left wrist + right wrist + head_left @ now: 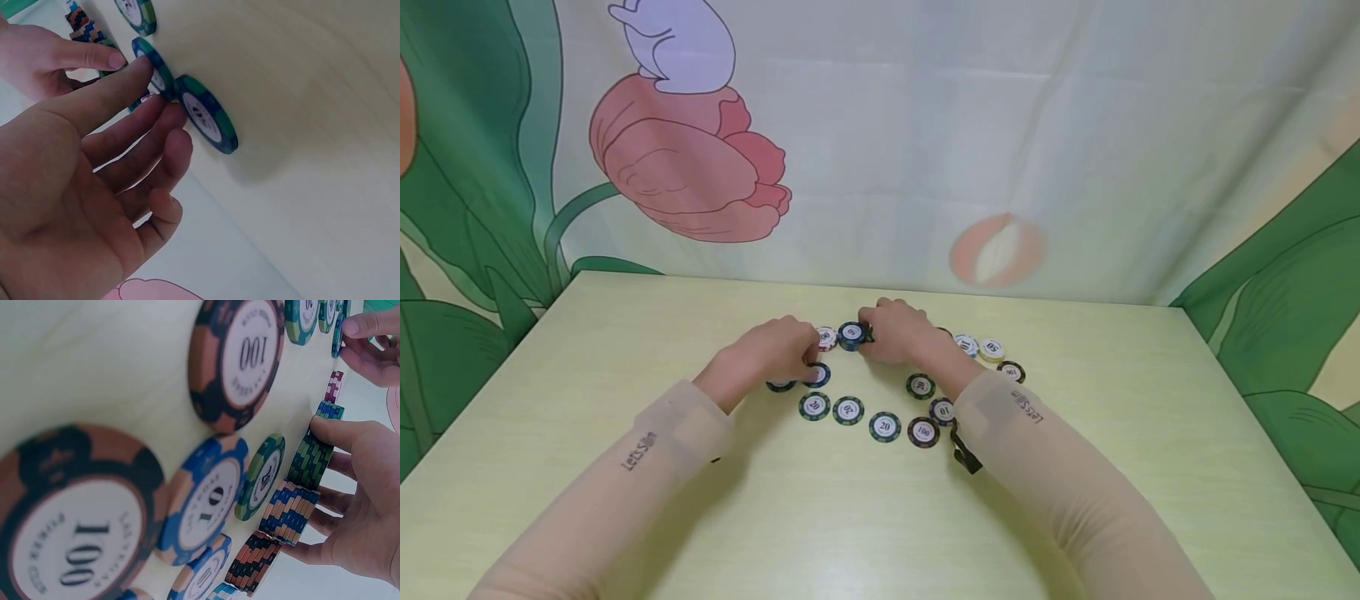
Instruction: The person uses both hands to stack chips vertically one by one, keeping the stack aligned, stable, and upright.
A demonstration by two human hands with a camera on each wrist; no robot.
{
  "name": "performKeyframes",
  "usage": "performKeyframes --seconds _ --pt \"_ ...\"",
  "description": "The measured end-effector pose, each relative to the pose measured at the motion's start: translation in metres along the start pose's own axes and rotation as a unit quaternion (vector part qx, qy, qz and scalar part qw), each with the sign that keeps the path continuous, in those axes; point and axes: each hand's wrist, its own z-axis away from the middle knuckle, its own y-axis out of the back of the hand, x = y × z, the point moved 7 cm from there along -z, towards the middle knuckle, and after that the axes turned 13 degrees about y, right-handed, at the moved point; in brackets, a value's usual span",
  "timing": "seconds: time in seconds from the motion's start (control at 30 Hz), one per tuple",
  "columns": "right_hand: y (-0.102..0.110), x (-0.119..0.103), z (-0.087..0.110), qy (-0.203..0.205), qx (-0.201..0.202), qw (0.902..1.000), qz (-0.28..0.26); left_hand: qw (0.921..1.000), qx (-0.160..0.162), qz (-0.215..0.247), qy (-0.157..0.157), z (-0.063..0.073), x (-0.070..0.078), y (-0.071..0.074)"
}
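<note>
The left hand [782, 350] lies with fingers straight, its fingertips [140, 65] touching a blue-green chip [156, 74] flat on the counter [625, 350]. To its right, the right hand [895, 332] curls round a row of stacked chips [294, 500], mid-counter.

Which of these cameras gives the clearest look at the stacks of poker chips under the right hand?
The right wrist view: the chip stacks stand side-on in a row against the right hand, their striped edges plain. The head view shows only the top of one stack; the hand hides the others. The left wrist view catches just a striped sliver.
</note>
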Motion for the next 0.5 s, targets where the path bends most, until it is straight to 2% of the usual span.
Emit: performKeyframes --seconds 0.23,0.5 --pt "0.0000 0.0002 0.0001 -0.002 -0.002 1.0000 0.000 0.9997 0.021 -0.001 -0.015 -0.0010 0.0074 -0.0013" --pt "-0.0007 0.0011 -0.0005 -0.001 -0.002 1.0000 0.002 0.9999 0.015 0.004 0.004 -0.0001 0.0084 -0.0023"
